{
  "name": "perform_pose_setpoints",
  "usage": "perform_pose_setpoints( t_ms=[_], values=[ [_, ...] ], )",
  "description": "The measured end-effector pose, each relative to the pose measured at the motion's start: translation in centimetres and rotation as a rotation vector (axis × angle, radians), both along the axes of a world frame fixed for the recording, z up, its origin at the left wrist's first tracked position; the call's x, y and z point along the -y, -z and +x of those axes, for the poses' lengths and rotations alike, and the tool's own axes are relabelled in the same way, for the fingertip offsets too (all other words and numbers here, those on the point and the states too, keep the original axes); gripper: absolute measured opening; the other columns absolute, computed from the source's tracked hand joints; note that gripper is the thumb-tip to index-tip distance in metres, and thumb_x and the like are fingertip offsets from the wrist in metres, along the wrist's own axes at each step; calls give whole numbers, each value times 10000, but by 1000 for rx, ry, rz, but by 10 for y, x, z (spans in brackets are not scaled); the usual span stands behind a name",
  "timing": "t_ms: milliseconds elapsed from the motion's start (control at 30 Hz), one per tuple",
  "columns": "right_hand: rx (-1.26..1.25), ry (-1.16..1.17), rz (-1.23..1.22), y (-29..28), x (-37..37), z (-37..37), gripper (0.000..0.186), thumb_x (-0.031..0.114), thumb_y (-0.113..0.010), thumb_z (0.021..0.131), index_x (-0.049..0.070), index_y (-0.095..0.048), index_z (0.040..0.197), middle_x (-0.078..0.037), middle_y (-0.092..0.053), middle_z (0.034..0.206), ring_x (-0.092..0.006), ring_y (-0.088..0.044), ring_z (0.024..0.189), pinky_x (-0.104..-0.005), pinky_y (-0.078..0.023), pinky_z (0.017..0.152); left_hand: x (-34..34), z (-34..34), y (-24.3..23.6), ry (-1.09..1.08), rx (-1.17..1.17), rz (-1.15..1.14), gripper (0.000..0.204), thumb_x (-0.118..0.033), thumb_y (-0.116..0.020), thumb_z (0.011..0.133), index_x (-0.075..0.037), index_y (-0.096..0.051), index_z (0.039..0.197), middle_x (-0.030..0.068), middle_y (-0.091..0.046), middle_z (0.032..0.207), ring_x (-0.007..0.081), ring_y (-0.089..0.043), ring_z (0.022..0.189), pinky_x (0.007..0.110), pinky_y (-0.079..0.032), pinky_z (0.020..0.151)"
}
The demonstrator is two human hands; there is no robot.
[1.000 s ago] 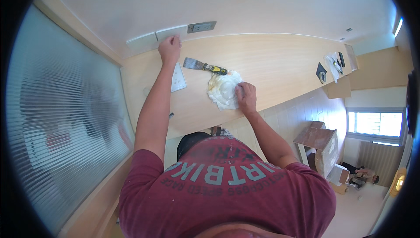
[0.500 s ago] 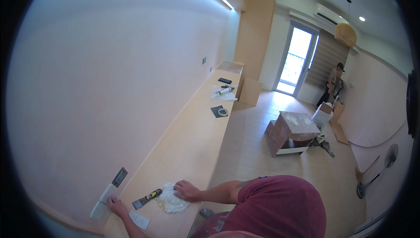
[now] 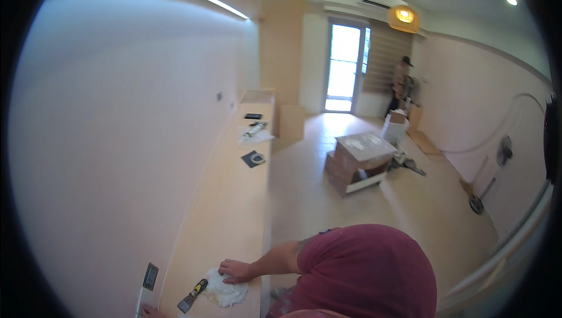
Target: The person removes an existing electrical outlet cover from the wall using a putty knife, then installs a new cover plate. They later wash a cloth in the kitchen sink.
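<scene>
We take the white mass (image 3: 225,291) as the reference point; it lies on the counter (image 3: 213,218), near the outer edge. The right hand (image 3: 235,271) rests on the far side of the white mass, back upward, fingers bent down onto its surface; we cannot tell whether this grip pinches any of it or only presses on it. The left hand (image 3: 153,311) is to the left of the white mass, at the lower picture edge, against a white wall plate (image 3: 140,300). Most of that hand is cut off, so we cannot tell the state of its grip. We locate the scraper (image 3: 192,296) immediately left of the white mass: its yellow-and-black handle is turned toward the mass, its metal blade away from it. The socket outlet (image 3: 151,276) is on the wall, left of the scraper and the white mass. Well beyond the white mass, along the counter, we find a dark square sheet (image 3: 250,160) with a roll of tape (image 3: 257,158) on it, then a tube (image 3: 256,129) on white wrapping (image 3: 260,136), then a dark flat object (image 3: 253,116).
</scene>
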State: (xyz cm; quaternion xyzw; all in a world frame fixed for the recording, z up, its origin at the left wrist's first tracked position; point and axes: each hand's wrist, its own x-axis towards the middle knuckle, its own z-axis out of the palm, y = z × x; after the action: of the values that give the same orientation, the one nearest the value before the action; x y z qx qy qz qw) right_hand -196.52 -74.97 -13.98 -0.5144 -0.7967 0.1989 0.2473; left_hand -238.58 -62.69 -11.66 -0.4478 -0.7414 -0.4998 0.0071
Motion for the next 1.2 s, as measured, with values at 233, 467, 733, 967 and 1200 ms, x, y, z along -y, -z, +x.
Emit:
perform_pose_setpoints(
  t_ms=[233, 467, 733, 967, 1200],
  values=[
    [72, -70, -58, -8, 21, 10, 557, 325, -676, 926, -3, -501, 1341, -250, -460, 1416, -428, -432, 1335, -512, -381, 1117, -19, -8, 41, 216, 131, 256, 292, -247, -656, 869, 29, -746, 898, 236, -714, 804, 369, -670, 704, 510, -527, 672],
    [64, -117, -5, 25, 41, 14, 683, 316, -684, 916, -28, -434, 1450, -303, -325, 1559, -471, -301, 1471, -538, -298, 1204, -20, -9, 57, 106, 114, -13, 251, -164, -619, 886, 60, -702, 808, 211, -680, 703, 358, -634, 608, 481, -513, 579],
    [23, -82, -38, 32, 39, 21, 734, 377, -696, 877, -27, -458, 1443, -317, -341, 1557, -478, -309, 1471, -524, -289, 1215, -20, -24, 83, 445, 157, 220, 243, -172, -631, 911, 31, -721, 1008, 219, -718, 960, 317, -686, 817, 444, -545, 696],
    [-76, -87, -356, 38, 21, 24, 818, 358, -598, 947, -8, -257, 1594, -241, -226, 1663, -371, -174, 1559, -444, -135, 1286, -9, -27, 137, 577, 560, -22, 362, -288, -667, 975, 46, -688, 1111, 187, -690, 1046, 280, -669, 947, 367, -574, 784],
    [14, -9, 54, -6, 54, 12, 604, 276, -693, 933, 25, -512, 1451, -261, -405, 1550, -443, -366, 1449, -500, -317, 1203, 86, 41, -18, 272, 707, -190, 279, -280, -675, 983, -10, -741, 969, 69, -713, 776, 124, -670, 627, 271, -532, 557]
  ],
)
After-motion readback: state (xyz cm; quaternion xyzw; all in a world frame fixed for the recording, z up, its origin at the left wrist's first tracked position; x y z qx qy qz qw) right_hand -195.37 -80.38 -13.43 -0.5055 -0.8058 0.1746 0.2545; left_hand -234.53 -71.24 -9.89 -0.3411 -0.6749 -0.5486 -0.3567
